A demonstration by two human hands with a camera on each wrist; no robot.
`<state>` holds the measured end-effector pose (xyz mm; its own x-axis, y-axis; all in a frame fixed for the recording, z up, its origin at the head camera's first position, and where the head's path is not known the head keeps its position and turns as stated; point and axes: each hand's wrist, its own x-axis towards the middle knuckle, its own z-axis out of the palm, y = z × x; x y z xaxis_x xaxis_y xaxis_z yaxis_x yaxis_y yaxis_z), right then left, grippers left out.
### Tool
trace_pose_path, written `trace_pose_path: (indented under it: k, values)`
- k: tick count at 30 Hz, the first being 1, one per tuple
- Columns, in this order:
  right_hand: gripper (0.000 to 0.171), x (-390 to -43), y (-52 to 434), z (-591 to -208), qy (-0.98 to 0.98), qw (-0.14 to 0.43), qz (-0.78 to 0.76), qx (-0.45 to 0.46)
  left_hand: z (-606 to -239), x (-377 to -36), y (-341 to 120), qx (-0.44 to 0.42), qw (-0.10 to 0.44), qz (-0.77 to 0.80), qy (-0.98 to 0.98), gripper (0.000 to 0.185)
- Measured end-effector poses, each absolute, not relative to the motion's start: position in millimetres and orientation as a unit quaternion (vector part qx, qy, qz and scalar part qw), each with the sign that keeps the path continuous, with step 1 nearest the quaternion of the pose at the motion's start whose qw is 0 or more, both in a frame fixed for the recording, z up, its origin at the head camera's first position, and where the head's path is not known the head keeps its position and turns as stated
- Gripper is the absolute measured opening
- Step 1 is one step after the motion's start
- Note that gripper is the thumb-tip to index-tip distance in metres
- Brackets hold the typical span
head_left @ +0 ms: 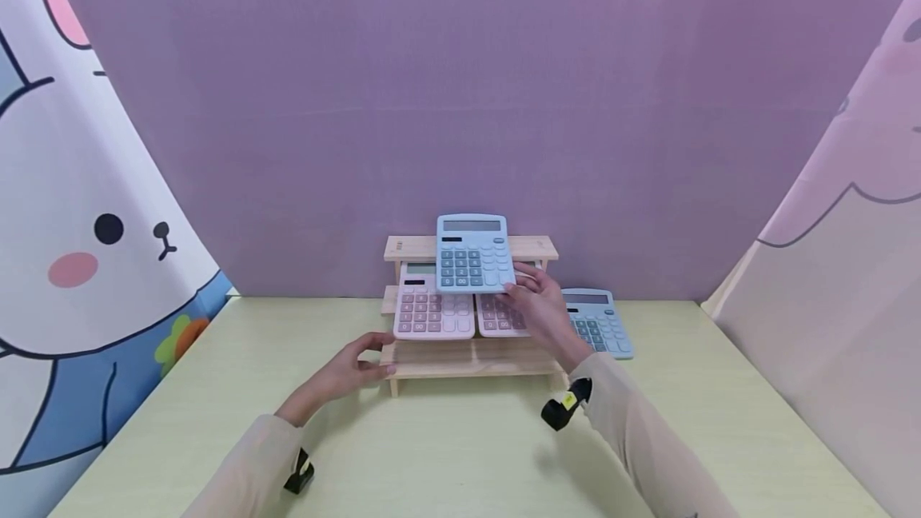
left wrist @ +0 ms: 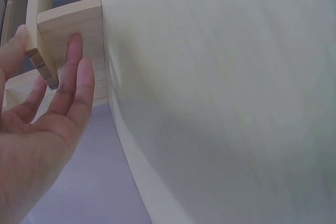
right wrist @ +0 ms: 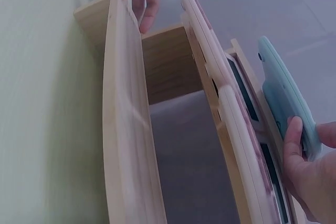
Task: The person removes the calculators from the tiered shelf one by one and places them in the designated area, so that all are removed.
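Observation:
A light blue calculator [head_left: 472, 262] is held up in front of the top step of a tiered wooden rack [head_left: 460, 362]. My right hand [head_left: 540, 306] pinches its lower right corner; the right wrist view shows the calculator [right wrist: 283, 85] from the side, apart from the top board. Thumb on one side and fingers on the other, my left hand [left wrist: 47, 124] holds the left end of the rack's lowest board. Two pink calculators lean side by side on the middle step, a left one [head_left: 434, 314] and a right one [head_left: 500, 318] partly hidden by my right hand.
Another light blue calculator [head_left: 597, 322] lies to the right of the rack, partly behind my right wrist. The rack stands on a pale table [head_left: 446, 454] close to a purple backdrop [head_left: 460, 102]. Cartoon-printed cloth [head_left: 79, 182] hangs at the left.

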<state>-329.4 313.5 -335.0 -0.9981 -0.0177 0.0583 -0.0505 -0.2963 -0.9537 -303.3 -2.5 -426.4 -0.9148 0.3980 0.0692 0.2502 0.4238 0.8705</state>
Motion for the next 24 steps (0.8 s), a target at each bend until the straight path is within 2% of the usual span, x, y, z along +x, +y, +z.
trace_pose_path:
  k: [14, 24]
  values:
    - [0.054, -322.4, 353.3, -337.3, -0.627, 0.02, 0.779, 0.002, -426.1, -303.4, -1.3, 0.186, 0.076, 0.502, 0.841, 0.06]
    - [0.055, -315.8, 382.0, -337.5, -0.613, 0.017, 0.789, 0.04, -426.1, -302.9, -2.0, 0.189, 0.081, 0.506, 0.838, 0.061]
